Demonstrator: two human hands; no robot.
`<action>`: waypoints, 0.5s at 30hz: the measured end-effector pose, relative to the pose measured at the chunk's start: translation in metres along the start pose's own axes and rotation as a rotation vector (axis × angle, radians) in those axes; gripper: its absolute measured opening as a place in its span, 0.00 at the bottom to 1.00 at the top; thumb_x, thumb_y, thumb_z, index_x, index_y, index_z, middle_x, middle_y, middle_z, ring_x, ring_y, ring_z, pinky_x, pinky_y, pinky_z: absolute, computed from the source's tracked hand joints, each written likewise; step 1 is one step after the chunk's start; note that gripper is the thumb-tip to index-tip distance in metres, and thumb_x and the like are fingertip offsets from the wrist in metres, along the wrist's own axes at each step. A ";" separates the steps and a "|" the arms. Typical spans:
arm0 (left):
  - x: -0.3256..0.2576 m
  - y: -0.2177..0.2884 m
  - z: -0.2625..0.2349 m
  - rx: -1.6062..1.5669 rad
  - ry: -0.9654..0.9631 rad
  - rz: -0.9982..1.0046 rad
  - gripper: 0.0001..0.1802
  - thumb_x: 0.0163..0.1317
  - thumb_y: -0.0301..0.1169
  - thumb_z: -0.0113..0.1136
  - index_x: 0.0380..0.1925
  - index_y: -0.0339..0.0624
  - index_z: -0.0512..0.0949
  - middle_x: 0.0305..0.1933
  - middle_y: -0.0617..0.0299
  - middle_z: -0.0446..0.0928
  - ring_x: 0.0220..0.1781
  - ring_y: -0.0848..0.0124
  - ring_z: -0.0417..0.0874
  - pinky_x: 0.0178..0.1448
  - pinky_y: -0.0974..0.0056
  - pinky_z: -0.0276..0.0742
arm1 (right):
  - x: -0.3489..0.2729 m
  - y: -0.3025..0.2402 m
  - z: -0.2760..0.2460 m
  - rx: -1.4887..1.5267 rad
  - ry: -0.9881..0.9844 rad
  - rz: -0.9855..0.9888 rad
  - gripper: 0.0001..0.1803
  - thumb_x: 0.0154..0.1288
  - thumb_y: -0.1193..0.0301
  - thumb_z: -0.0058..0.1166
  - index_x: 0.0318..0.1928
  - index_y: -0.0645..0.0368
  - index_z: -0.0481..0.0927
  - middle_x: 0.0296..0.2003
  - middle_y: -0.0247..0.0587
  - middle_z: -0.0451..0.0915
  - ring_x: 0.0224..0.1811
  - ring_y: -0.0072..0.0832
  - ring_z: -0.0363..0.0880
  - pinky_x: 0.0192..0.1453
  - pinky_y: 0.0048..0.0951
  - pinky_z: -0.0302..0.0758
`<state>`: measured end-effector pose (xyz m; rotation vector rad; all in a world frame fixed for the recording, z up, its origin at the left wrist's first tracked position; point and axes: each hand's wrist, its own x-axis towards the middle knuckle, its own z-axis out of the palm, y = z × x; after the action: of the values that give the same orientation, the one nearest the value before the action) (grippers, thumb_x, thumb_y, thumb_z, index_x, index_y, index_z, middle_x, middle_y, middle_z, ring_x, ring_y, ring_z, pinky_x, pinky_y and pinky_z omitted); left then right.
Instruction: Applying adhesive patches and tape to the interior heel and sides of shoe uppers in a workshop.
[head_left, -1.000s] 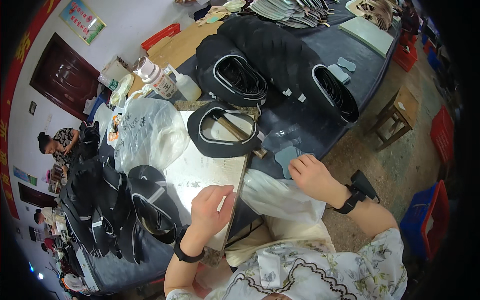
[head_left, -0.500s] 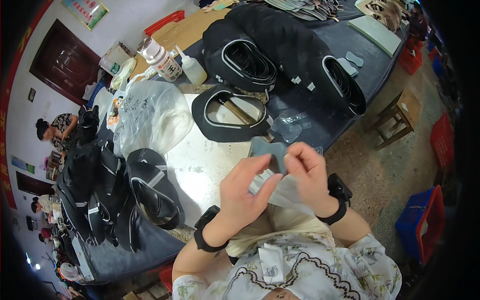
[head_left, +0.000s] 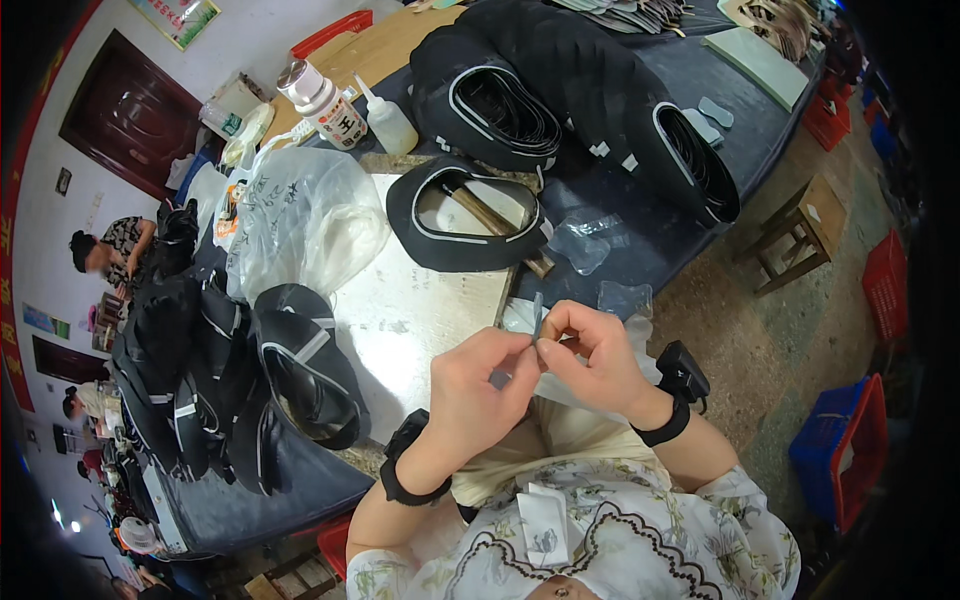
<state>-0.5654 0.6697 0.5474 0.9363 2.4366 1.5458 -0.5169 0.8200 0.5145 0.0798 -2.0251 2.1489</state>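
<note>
A thin grey-blue piece (head_left: 538,313) stands nearly edge-on between my hands, above my lap. My left hand (head_left: 480,385) pinches its lower end between thumb and fingers. My right hand (head_left: 592,362) grips the same spot from the other side, thumb and curled fingers touching it. Just beyond, a black shoe upper (head_left: 410,215) with an open collar lies on a pale board (head_left: 400,310). A hammer's wooden handle (head_left: 490,215) shows through the collar opening. Clear plastic pieces (head_left: 580,245) lie on the dark tabletop to the right of it.
Black uppers are nested in long rows (head_left: 560,80) at the back and piled (head_left: 200,400) at left. A plastic bag (head_left: 290,220), a white bottle (head_left: 320,105) and a squeeze bottle (head_left: 390,125) stand beyond the board. A wooden stool (head_left: 810,230) and crates (head_left: 840,450) are at right.
The grey-blue piece has turned from showing its broad face to nearly edge-on. My hands have come closer together, the right one moving left and down.
</note>
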 end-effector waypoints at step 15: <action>0.010 0.000 -0.018 -0.397 -0.235 -0.355 0.05 0.55 0.21 0.56 0.29 0.29 0.79 0.25 0.61 0.78 0.26 0.79 0.78 0.32 0.76 0.74 | 0.000 0.005 -0.006 0.192 -0.134 0.042 0.05 0.58 0.77 0.49 0.29 0.66 0.69 0.25 0.34 0.73 0.29 0.17 0.74 0.32 0.21 0.78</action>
<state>-0.5806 0.6608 0.5579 0.5411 1.9073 1.5960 -0.5170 0.8258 0.5091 0.2148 -1.8968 2.4199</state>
